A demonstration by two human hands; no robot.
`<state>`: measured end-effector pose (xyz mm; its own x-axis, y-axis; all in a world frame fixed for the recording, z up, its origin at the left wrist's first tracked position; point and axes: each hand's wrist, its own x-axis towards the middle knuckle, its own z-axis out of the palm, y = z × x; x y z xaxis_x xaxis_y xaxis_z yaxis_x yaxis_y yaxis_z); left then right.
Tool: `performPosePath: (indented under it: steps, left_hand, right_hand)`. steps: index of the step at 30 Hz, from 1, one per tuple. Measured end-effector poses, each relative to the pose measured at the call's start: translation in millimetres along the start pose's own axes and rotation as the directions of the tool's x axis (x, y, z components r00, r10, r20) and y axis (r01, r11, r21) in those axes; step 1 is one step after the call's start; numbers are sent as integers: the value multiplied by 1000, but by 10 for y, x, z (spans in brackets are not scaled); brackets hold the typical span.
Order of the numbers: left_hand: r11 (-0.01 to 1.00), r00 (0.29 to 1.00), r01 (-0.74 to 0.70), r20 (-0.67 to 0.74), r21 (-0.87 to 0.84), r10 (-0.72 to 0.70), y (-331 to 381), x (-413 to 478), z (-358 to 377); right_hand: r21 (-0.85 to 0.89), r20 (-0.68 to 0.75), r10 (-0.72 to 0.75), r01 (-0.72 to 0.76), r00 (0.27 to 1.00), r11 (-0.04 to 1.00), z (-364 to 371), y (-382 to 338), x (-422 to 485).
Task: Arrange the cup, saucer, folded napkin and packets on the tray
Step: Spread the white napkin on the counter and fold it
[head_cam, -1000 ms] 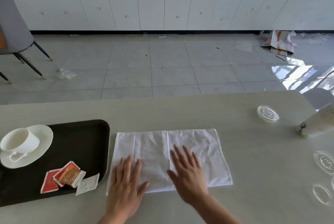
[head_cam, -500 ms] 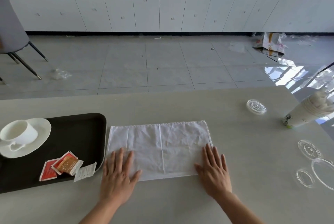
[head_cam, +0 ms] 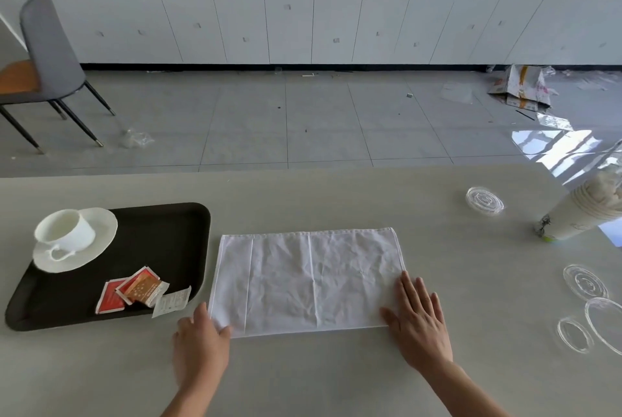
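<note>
At near edge: left hand (head_cam: 200, 344) blurred at napkin (head_cam: 306, 282) left corner, grip unclear; right hand (head_cam: 417, 319) flat, fingers straight, on right corner. Napkin beside tray (head_cam: 188, 214). Risk: uneven lift skews fold, or left hand clips packets (head_cam: 138, 288).

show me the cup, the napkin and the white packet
cup (head_cam: 74, 241): head view, on its outer wall above the handle
napkin (head_cam: 309, 282): head view, middle of the cloth
white packet (head_cam: 172, 302): head view, centre of its face
</note>
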<state>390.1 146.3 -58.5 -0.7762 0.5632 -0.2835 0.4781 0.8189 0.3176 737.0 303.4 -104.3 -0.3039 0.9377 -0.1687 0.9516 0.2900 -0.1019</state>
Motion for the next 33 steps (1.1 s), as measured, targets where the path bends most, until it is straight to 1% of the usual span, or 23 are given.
performPosePath:
  steps: [2,6,9,11,13,18,20,24,26,29,31,33]
  left_hand:
    - [996,995,75,64,-39,-73,43,64,-80]
    - [989,980,142,145,-51,-133,23,221,-165]
    - [966,962,213,203,-149,-181,-25,247,-197]
    - [938,962,242,190,-250,-198,-57,230,-214]
    - [887,963,264,157,-379,-219,-74,189,-217]
    - [780,974,226,106,-584,-202,19,57,-243]
    - [746,979,192,69,-638,-193,104,13,-294]
    - [752,996,41,-32,-658,-82,337,-81,-402]
    - [782,993,-59,-113,-621,-16,462,-153,-438]
    - [814,967,-214,-236,-540,98,685,-305,-481]
    - [819,949,-288,-262,-497,175,841,-406,-476]
    - [809,932,-347,-273,-474,240,973,-498,-440]
  right_hand:
    - [11,-4,2,-2,1000,1000,-10,-11,0]
    - [33,-13,12,-12,1000,999,-13,-32,-2]
    - [30,-7,19,-19,1000,999,-17,-39,3]
    - [28,-4,28,-28,1000,999,-31,-44,7]
    - [41,-2,35,-35,999,999,-55,-54,5]
    - [77,-11,48,-47,999,996,-86,-88,-5]
    - [97,-15,55,-53,998,994,-104,-104,-4]
    - [116,-3,77,-76,997,990,-152,-142,14]
    - [115,1,69,-69,998,991,-175,-175,20]
    - [131,-18,23,-21,1000,991,-218,-274,39]
    - [190,-65,-20,32,998,981,-286,-399,72]
    - [319,-130,-42,82,991,944,-392,-574,142]
